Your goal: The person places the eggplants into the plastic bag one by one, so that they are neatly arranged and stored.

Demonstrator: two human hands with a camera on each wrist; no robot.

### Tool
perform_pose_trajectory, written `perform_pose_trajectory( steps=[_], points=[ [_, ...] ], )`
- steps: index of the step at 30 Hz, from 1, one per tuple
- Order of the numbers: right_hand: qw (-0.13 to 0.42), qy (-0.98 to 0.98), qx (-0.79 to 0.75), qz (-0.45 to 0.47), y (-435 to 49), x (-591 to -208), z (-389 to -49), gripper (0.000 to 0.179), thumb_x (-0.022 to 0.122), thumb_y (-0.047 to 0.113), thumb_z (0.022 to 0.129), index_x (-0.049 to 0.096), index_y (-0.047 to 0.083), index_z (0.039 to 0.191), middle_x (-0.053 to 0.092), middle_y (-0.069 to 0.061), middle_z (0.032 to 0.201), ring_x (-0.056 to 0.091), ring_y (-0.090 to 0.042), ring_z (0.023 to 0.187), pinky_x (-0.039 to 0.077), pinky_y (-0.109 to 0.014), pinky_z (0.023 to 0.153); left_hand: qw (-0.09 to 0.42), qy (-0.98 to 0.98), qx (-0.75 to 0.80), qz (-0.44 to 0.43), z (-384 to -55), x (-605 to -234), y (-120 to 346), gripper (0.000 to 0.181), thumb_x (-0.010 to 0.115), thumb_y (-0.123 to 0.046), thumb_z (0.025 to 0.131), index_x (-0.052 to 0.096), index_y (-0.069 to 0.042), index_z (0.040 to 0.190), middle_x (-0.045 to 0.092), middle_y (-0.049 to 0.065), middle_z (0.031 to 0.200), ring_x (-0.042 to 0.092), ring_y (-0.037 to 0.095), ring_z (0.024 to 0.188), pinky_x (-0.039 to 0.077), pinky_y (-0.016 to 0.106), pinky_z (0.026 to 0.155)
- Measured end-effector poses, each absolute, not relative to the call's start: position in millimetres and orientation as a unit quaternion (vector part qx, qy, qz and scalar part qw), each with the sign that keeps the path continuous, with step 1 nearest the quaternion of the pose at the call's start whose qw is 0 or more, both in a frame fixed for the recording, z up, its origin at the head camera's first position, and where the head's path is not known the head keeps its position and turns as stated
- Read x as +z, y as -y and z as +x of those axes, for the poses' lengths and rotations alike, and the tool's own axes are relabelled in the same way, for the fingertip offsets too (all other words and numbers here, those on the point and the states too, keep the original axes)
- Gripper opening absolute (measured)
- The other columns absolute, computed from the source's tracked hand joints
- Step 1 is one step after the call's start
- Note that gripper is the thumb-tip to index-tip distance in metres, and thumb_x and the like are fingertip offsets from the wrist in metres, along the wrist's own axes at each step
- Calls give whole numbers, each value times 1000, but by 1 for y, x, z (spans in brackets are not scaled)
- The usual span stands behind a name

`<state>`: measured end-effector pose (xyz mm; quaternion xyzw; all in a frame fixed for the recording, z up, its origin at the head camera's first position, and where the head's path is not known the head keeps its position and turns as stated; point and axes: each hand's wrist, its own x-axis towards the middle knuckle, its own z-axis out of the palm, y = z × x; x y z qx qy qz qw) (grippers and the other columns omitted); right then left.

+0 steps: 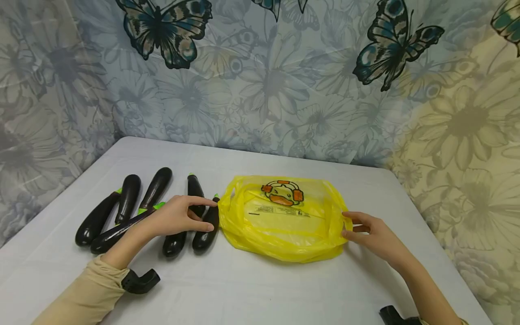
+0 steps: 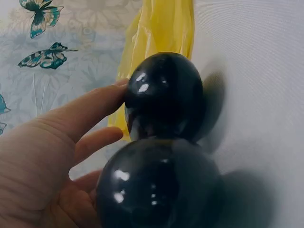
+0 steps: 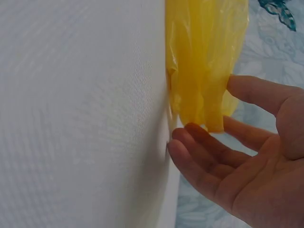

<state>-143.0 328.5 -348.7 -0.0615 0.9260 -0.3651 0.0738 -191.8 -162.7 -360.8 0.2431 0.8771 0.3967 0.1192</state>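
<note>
A yellow plastic bag [image 1: 284,221] with a printed duck face lies flat on the table. My left hand [image 1: 178,216] reaches over the dark eggplants, its fingertips at the bag's left edge. Its thumb lies by the nearest eggplant [image 1: 206,232], and the fingers look extended, gripping nothing. In the left wrist view, two round eggplant ends [image 2: 164,92] partly cover the bag. At the bag's right edge is my right hand [image 1: 375,237]. In the right wrist view its fingers are loosely bent and spread, the thumb touching or very near the bag [image 3: 202,71].
More eggplants [image 1: 97,219] with green stem ends lie at the left of the white table [image 1: 260,293], some crossing each other. Behind the table's far edge hangs a butterfly-patterned cloth [image 1: 268,90]. A black wrist mount [image 1: 140,282] sits on the left sleeve.
</note>
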Motion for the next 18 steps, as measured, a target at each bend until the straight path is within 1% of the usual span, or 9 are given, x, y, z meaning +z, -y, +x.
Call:
perform_pose_trajectory(
  steps=[2, 4, 5, 8, 11, 15, 18],
  points=[
    [78, -924, -369, -59, -330, -348, -142, 64, 71, 33, 93, 48, -1, 143, 51, -25, 136, 58, -34, 110, 51, -47, 85, 128, -878, 390, 248, -193, -360, 162, 63, 82, -42, 80, 62, -17, 134, 62, 12, 127, 69, 11, 87, 55, 33, 72],
    [81, -922, -375, -59, -329, -347, -142, 65, 71, 32, 93, 47, 0, 144, 50, -25, 137, 58, -34, 111, 51, -46, 85, 140, -880, 380, 248, -193, -357, 162, 64, 81, -44, 80, 61, -18, 135, 66, 7, 119, 68, 10, 84, 54, 34, 72],
    [81, -921, -377, -60, -329, -347, -142, 65, 71, 32, 93, 47, 0, 144, 50, -25, 137, 57, -34, 111, 51, -46, 85, 145, -880, 378, 248, -193, -356, 162, 65, 81, -44, 80, 61, -18, 135, 67, 6, 118, 68, 9, 83, 54, 34, 72],
    [83, -919, -382, -62, -327, -347, -144, 65, 71, 32, 92, 47, 0, 144, 49, -25, 137, 57, -35, 111, 51, -45, 85, 156, -878, 376, 253, -194, -353, 162, 66, 82, -42, 80, 61, -14, 136, 66, 8, 120, 67, 10, 82, 54, 35, 73],
    [81, -920, -380, -60, -326, -347, -144, 65, 72, 32, 92, 47, -1, 143, 49, -25, 137, 57, -34, 111, 51, -45, 85, 163, -873, 381, 257, -196, -352, 163, 65, 82, -40, 80, 62, -11, 135, 62, 13, 124, 67, 14, 89, 55, 37, 78],
    [79, -921, -378, -57, -327, -347, -141, 65, 72, 31, 92, 48, -2, 142, 49, -24, 139, 57, -34, 111, 51, -45, 85, 177, -870, 387, 249, -201, -354, 163, 65, 83, -41, 79, 62, -16, 135, 63, 10, 121, 66, 18, 99, 54, 39, 83],
    [77, -921, -377, -55, -329, -346, -140, 66, 72, 31, 91, 48, -2, 142, 49, -24, 139, 57, -33, 110, 50, -45, 85, 187, -865, 393, 252, -204, -354, 163, 67, 83, -40, 79, 60, -16, 137, 63, 8, 121, 65, 19, 101, 54, 38, 83]
  ],
)
